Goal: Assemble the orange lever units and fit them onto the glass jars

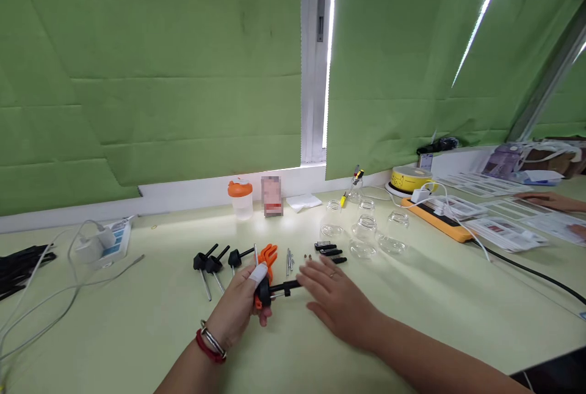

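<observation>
My left hand (245,296) is closed around a black-and-orange part with a rod (264,291), its black shaft pointing right. The fingers of my right hand (336,299) are stretched out beside the shaft's tip; I cannot tell whether they touch it. Just behind the left hand lie orange plastic pieces (269,256). Several thin metal pins (289,261) and small brown bits (308,257) lie between the hands, farther back. Black parts with springs (330,252) lie beyond the right fingertips. To the left are three black knobs with rods (213,264).
Several clear glasses (365,236) stand at centre right. A cup with an orange lid (240,199) stands by the wall. Power strips (434,220) and cables lie at both sides. At far right, another person's hand (542,200) rests near printed sheets (506,232).
</observation>
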A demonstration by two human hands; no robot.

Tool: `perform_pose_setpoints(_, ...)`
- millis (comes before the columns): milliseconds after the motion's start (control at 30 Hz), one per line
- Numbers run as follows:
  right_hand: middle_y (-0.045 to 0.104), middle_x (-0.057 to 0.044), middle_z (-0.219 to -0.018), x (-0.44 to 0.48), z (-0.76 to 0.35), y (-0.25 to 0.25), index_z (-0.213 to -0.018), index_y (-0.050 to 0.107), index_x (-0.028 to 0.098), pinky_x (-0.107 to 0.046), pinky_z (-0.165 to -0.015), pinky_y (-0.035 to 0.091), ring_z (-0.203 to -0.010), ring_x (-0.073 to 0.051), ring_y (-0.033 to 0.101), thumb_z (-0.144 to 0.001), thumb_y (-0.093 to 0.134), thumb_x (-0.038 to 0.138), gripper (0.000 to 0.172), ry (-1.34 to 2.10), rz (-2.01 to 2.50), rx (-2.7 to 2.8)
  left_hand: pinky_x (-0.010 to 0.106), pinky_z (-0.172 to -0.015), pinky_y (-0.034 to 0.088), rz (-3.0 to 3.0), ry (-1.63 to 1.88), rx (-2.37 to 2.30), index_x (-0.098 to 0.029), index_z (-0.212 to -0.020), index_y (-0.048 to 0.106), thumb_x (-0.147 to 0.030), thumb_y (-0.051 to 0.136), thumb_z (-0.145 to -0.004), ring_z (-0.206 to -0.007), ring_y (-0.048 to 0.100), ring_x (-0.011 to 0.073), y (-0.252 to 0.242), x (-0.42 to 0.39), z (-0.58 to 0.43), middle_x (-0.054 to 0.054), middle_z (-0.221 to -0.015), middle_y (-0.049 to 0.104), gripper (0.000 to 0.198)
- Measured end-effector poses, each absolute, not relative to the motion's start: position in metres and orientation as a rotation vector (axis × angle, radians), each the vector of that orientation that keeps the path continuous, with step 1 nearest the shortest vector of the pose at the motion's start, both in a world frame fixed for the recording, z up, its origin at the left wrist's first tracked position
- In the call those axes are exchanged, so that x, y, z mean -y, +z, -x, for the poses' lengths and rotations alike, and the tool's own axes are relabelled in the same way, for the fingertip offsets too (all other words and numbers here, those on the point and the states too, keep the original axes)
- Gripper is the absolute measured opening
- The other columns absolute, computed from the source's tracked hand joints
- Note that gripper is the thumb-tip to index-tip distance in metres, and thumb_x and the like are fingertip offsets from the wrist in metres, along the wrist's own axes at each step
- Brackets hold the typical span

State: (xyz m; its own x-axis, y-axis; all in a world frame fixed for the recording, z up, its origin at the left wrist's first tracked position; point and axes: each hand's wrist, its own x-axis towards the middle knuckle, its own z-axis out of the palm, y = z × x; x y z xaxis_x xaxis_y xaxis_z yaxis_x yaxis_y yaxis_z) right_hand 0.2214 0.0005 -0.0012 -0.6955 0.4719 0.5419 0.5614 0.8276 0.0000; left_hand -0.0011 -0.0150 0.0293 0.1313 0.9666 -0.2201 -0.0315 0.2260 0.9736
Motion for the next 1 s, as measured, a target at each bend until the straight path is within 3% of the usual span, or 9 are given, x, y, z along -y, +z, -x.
perform_pose_setpoints(33,0.065,-0.010,-0.104,0.000,-0.213,-0.001,-0.124,0.049,0.018,-0.044,-0.095,0.041,-0.099,-0.022,0.057,-0.087,0.043,0.011,0.039,-0.219,0.722,2.450,0.022,-0.035,0.040,-1.080,0.960,-1.172,-0.018,-0.083,0.048,-0.058,0.047,-0.079,-0.041,0.051,0.0114,0.030,0.017,0.000,-0.002,-0.060,0.056,0.040)
perform_pose_setpoints(100,0.066,-0.009,-0.089,-0.002,-0.204,0.004,-0.115,0.056,0.015,-0.037,-0.076,0.047,-0.081,-0.020,0.059,-0.090,0.040,0.014,0.030,-0.119,0.778,2.401,0.025,-0.039,0.042,-1.124,1.000,-1.204,-0.018,-0.094,0.048,-0.058,0.042,-0.081,-0.043,0.053,0.0131,0.030,0.019,0.002,-0.001,-0.060,0.056,0.043)
perform_pose_setpoints(300,0.051,0.001,-0.064,-0.011,-0.208,0.032,-0.087,0.058,0.019,-0.023,-0.055,0.037,-0.058,-0.012,0.045,-0.094,0.035,0.033,0.028,0.855,1.027,2.105,0.033,-0.071,0.047,-1.727,1.358,-1.416,-0.022,-0.123,0.042,-0.045,0.046,-0.084,-0.085,0.056,0.0195,0.033,0.028,0.011,0.008,-0.101,0.058,0.046)
perform_pose_setpoints(400,0.042,0.003,-0.058,-0.018,-0.210,0.027,-0.069,0.050,0.018,-0.021,-0.050,0.031,-0.053,-0.009,0.035,-0.092,0.037,0.039,0.033,1.181,1.057,1.988,0.031,-0.069,0.045,-1.801,1.170,-1.331,-0.022,-0.121,0.044,-0.040,0.052,-0.082,-0.077,0.053,0.0173,0.033,0.030,0.006,0.005,-0.092,0.058,0.044)
perform_pose_setpoints(467,0.041,0.003,-0.057,-0.022,-0.210,0.016,-0.063,0.044,0.018,-0.021,-0.050,0.028,-0.052,-0.009,0.032,-0.090,0.038,0.040,0.035,1.266,1.059,1.989,0.026,-0.060,0.043,-1.718,1.069,-1.330,-0.021,-0.107,0.051,-0.040,0.054,-0.081,-0.065,0.049,0.0139,0.031,0.028,0.001,0.001,-0.078,0.054,0.032)
perform_pose_setpoints(567,0.039,0.004,-0.056,-0.027,-0.209,-0.002,-0.063,0.043,0.018,-0.022,-0.049,0.027,-0.051,-0.009,0.030,-0.090,0.039,0.038,0.034,1.333,1.108,1.971,0.022,-0.044,0.033,-1.520,0.904,-1.295,-0.020,-0.085,0.051,-0.046,0.051,-0.081,-0.049,0.038,0.0092,0.022,0.022,-0.005,-0.003,-0.064,0.043,0.026)
perform_pose_setpoints(667,0.039,0.004,-0.057,-0.030,-0.205,-0.017,-0.069,0.049,0.018,-0.022,-0.051,0.028,-0.052,-0.009,0.031,-0.088,0.039,0.034,0.027,1.286,1.224,1.959,0.022,-0.039,0.032,-1.367,0.858,-1.310,-0.020,-0.079,0.046,-0.050,0.049,-0.081,-0.043,0.036,0.0079,0.011,0.017,-0.011,-0.005,-0.060,0.041,0.030)
perform_pose_setpoints(867,0.055,-0.001,-0.066,-0.031,-0.201,-0.018,-0.075,0.061,0.018,-0.024,-0.060,0.035,-0.064,-0.014,0.048,-0.088,0.040,0.030,0.028,0.906,1.188,2.130,0.028,-0.044,0.045,-1.146,0.997,-1.370,-0.019,-0.087,0.044,-0.046,0.051,-0.079,-0.044,0.049,0.0110,-0.007,0.013,-0.024,-0.003,-0.067,0.049,0.029)
perform_pose_setpoints(1000,0.064,-0.003,-0.083,-0.032,-0.204,-0.015,-0.087,0.066,0.021,-0.026,-0.069,0.038,-0.079,-0.017,0.055,-0.085,0.044,0.025,0.022,0.803,1.171,2.180,0.027,-0.041,0.043,-1.177,1.039,-1.458,-0.021,-0.092,0.040,-0.046,0.050,-0.080,-0.041,0.051,0.0121,-0.013,0.012,-0.027,-0.003,-0.067,0.051,0.029)
